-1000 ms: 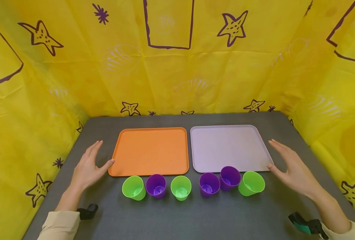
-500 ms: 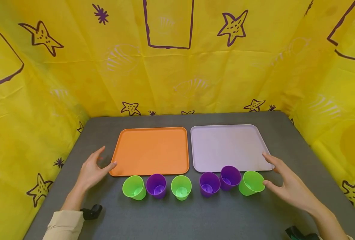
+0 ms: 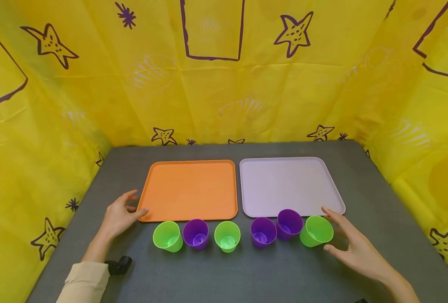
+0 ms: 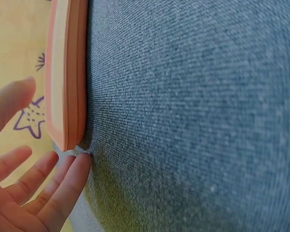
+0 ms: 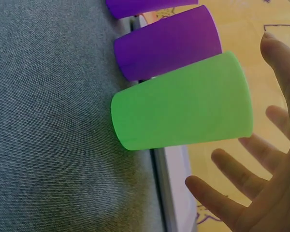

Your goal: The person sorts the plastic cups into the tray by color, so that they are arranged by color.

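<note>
In the head view my right hand (image 3: 356,250) hovers just right of the rightmost green cup (image 3: 316,232), thumb and fingers spread apart. The right wrist view shows that green cup (image 5: 181,106) upright on the cloth, my fingers near its rim; whether one touches cannot be told. Close beside it are a purple cup (image 3: 289,225) and another purple cup (image 3: 263,233). My left hand (image 3: 118,216) is at the front left corner of the orange tray (image 3: 188,191), holding nothing. Its thumb and fingers are apart near the tray's edge in the left wrist view.
A green cup (image 3: 228,237), a purple cup (image 3: 196,235) and another green cup (image 3: 168,237) stand in the same row along the trays' front. Behind the right cups lies a lilac tray (image 3: 290,187). Yellow patterned cloth (image 3: 224,84) walls the grey table (image 3: 224,275).
My right hand has come left and nearer, from beside the lilac tray to the rightmost green cup. The left hand has shifted slightly right and toward me. Cups and trays stay put.
</note>
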Demonstrator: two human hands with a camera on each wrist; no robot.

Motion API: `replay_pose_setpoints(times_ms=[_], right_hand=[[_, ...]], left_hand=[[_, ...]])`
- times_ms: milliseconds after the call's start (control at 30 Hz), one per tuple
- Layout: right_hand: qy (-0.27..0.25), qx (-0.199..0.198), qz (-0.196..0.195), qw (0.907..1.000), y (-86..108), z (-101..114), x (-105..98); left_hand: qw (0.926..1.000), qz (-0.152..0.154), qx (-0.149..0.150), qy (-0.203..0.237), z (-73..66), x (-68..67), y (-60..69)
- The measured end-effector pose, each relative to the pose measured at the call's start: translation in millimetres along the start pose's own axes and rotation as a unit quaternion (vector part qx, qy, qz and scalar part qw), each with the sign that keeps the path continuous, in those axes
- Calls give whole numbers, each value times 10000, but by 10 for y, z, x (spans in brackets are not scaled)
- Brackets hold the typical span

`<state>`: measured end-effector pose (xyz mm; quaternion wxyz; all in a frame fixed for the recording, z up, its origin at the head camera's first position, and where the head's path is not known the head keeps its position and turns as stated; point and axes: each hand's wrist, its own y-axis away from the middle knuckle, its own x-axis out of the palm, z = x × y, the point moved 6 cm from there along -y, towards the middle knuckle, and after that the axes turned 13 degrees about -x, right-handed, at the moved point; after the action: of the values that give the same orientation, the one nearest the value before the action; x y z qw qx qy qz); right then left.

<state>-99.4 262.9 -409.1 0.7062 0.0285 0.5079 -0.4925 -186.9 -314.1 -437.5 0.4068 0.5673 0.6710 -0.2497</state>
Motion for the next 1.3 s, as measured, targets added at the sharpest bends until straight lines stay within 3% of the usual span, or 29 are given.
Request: replay_pose_setpoints(times_ms=[233, 733, 1033, 1300], right_hand=[[15, 3, -48, 10000, 11, -15, 62], [165, 118, -129, 9997, 39, -41, 129], [435, 341, -373, 9978, 87, -78, 146], [507, 394, -459, 9969, 41, -82, 34]], left_hand=[[9999, 107, 35, 16, -6, 34, -44], [9928, 658, -273, 965, 1, 101, -42], [9903, 685, -374, 1147, 48, 143, -40], [9895, 728, -487, 1151, 66, 162, -36]])
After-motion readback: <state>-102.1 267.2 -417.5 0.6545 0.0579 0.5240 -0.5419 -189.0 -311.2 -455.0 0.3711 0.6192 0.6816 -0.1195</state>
